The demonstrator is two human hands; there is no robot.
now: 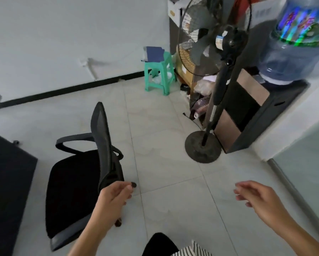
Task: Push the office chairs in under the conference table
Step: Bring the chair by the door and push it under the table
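Looking down: a tiled floor seen from a person's head, both bare hands reaching forward.
Chair: a black mesh-backed office chair stands on the floor at lower left, seat turned toward the dark conference table whose corner fills the left edge; chair and table are near but apart, the seat not yet under the top.
Left hand: the left hand is loosely curled just beside the lower back of the chair; whether it touches the frame cannot be told.
Right hand: the right hand hangs free over bare floor, fingers relaxed, holding nothing.
Handling: judged light and free-rolling on castors, with a stiff frame but springy mesh; the top rim of the backrest or the armrests look like the firmest places to push.
Floor: smooth pale tiles, likely slick for wheels.
Room: white wall, a green plastic stool, a standing fan and a water dispenser along the far right side.
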